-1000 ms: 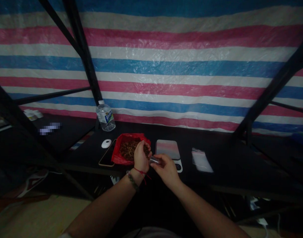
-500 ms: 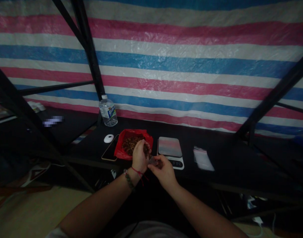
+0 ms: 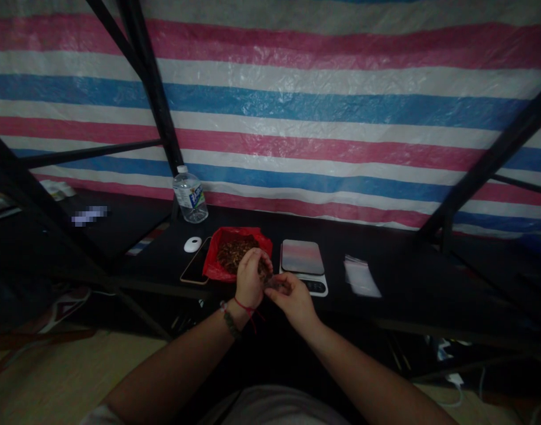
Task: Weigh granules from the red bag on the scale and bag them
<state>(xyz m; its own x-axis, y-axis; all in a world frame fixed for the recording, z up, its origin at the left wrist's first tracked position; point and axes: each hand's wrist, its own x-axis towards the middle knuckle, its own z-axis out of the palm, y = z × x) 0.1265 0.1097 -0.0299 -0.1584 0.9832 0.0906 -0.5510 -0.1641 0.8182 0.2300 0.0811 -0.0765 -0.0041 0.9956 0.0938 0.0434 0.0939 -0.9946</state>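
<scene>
— How are the arms set?
— Both forearms reach forward and converge; the left wrist wears a beaded bracelet (image 3: 230,321) and a red string (image 3: 247,307).
— And the hands?
— The left hand (image 3: 249,283) is cupped, palm turned right, around dried brown pieces (image 3: 264,270). The right hand (image 3: 297,302), angled inward, pinches a small clear bag (image 3: 274,284) just beside the left fingers; its mouth is too blurred to make out.
— Beyond them?
— A red plastic bag (image 3: 212,268), opened out, holding more such pieces, with a smartphone (image 3: 194,267) on its left. Rightward come a digital scale (image 3: 302,257) and flat zip bags (image 3: 363,280), all on the black tabletop (image 3: 403,268).
— Farthest?
— A clear plastic bottle (image 3: 191,198), upright before a striped tarp (image 3: 319,112).
</scene>
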